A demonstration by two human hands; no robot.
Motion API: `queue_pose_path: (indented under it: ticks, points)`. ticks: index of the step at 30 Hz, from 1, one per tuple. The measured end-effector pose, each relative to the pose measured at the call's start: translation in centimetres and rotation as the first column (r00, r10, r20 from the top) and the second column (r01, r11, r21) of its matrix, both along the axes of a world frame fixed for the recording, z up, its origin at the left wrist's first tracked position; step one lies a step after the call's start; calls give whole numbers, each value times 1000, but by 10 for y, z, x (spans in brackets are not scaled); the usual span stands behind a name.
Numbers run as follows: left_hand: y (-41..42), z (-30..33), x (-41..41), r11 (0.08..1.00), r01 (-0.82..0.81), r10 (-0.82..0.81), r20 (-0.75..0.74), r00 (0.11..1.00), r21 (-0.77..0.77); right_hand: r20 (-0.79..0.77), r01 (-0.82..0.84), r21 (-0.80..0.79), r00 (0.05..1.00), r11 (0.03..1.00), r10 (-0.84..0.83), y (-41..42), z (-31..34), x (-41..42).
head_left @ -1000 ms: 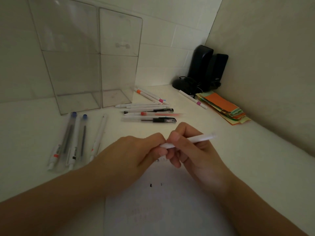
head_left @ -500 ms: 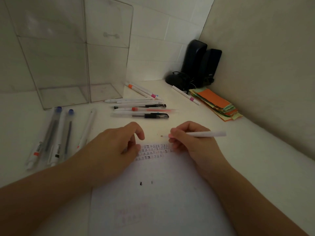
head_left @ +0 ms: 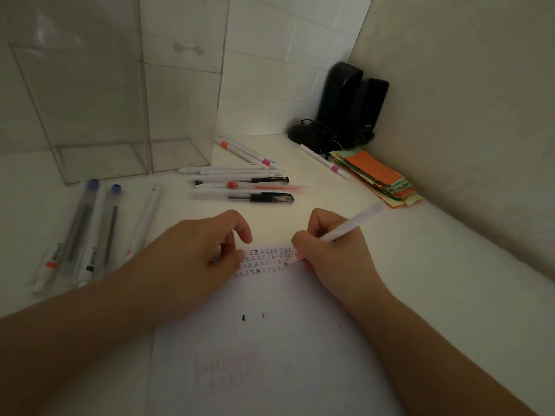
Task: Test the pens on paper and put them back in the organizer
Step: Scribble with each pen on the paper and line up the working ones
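right hand (head_left: 332, 250) fingers pinching white pen (head_left: 345, 229), tip on paper (head_left: 270, 340); left hand (head_left: 207, 253) fingers loosely curled, resting there

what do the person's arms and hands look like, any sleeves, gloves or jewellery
Both forearms are bare right to the frame's edge, with no sleeves in view. The left hand and right hand wear no gloves, and no rings, watch or bracelet show. The light is dim, so finer marks cannot be told.

Two bare forearms reach in from the near edge, with no sleeves, watch or bracelet on them. The left hand (head_left: 210, 253) and right hand (head_left: 330, 250) wear no gloves and no rings. The fingers are slim, with short, plain, unpainted nails at their tips.
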State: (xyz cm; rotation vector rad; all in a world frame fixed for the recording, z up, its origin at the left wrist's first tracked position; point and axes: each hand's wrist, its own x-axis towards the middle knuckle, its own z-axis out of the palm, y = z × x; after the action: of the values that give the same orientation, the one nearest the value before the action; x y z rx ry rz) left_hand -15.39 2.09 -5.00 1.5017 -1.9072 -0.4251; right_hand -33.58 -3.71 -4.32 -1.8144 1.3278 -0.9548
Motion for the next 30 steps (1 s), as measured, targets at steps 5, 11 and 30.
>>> queue_pose_path:
  ticks: [5,11,30]
  points:
    - [1,1,0,1000,1,-1,0,1000,6,-14,6,-34,1000,999,-6,0,-1,-1]
    - [0,0,0,1000,1,-1,8,1000,8,-25,-13,-34,1000,999,12,-1,-1,-3]
    - [2,0,0,995,95,-97,-61,993,-33,561,-143,103,826,984,61,0,6,-10]
